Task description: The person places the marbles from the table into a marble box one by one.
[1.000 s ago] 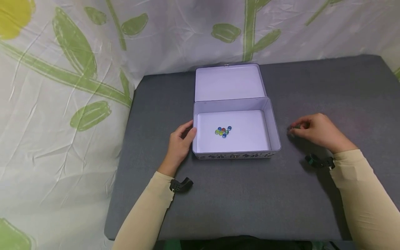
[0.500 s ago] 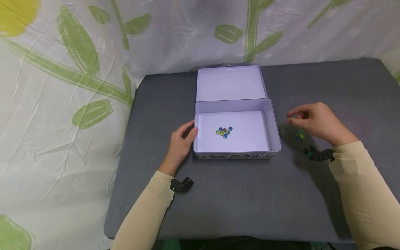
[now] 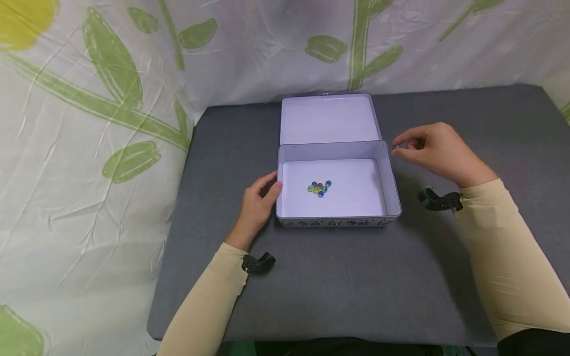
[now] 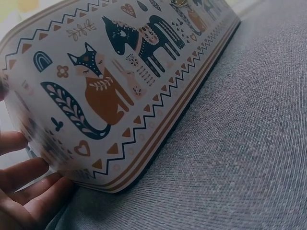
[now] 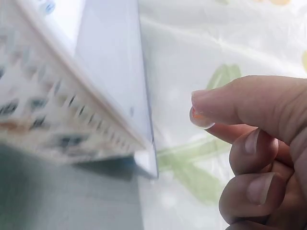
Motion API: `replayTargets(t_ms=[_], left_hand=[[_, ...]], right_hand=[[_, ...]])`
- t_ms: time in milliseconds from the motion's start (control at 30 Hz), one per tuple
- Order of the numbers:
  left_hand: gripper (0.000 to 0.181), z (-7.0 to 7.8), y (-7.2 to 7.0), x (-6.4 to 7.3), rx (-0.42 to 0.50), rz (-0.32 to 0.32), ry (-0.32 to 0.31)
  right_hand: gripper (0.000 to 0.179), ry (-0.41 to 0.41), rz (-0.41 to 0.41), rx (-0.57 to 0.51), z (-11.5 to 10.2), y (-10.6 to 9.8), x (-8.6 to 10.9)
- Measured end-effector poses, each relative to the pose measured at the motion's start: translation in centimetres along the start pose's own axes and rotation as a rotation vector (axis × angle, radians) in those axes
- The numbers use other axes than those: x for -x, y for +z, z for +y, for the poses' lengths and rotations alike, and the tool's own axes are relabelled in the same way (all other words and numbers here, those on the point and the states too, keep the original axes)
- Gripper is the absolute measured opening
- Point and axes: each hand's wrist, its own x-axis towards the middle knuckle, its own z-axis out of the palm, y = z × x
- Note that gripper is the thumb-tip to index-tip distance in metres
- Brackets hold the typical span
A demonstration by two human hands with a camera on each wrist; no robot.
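A tin box [image 3: 335, 223] with folk-style animal prints stands on the table, its hinged lid [image 3: 329, 118] laid back. Several blue, green, yellow and red glass marbles [image 3: 319, 188] lie clustered on the white floor of the box. My left hand [image 3: 255, 210] rests against the box's left side, thumb at the rim; in the left wrist view its fingers [image 4: 24, 173] lie along the outer wall. Thumb and index finger of my right hand [image 3: 438, 148] pinch a clear marble [image 5: 200, 120] with an orange streak, just outside the box's back right corner.
The dark grey table [image 3: 356, 282] runs up to a white sheet [image 3: 249, 44] with painted green leaves behind and at the left. Black wrist cameras, such as the left one [image 3: 258, 263], stick out from both cuffs.
My right hand has lifted off the table with the marble and moved left and away from me to the box's right edge. The left hand stays at the box.
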Motion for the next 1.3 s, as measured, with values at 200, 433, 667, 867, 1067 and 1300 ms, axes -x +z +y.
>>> replayTargets(t_ms=[200,433,667,867,1067,1300], left_hand=[[0.039,0.2,-0.1,-0.3,0.013,0.01,0.011],[0.039,0.3,-0.1,-0.3,0.001,0.007,0.012],[0.039,-1.3,0.1,-0.5,0.024,0.016,0.028],[0.039,-0.1,0.0,-0.2,0.016,0.008,0.022],[0.039,0.1,-0.2,-0.1,0.005,0.001,0.015],[0.039,0.1,-0.2,-0.1,-0.011,-0.011,0.022]], right_hand=[[0.021,-0.028,-0.01,-0.032,-2.0,0.8,-1.7],[0.015,-0.104,-0.026,-0.023,-3.9,2.4,-3.3],[0.01,-0.177,-0.045,-0.002,-5.3,4.0,-4.6],[0.011,-0.194,-0.08,-0.033,-6.3,5.3,-5.5],[0.011,-0.199,-0.126,-0.067,-7.0,6.6,-6.5],[0.011,-0.219,-0.144,-0.108,-7.7,7.8,-7.5]])
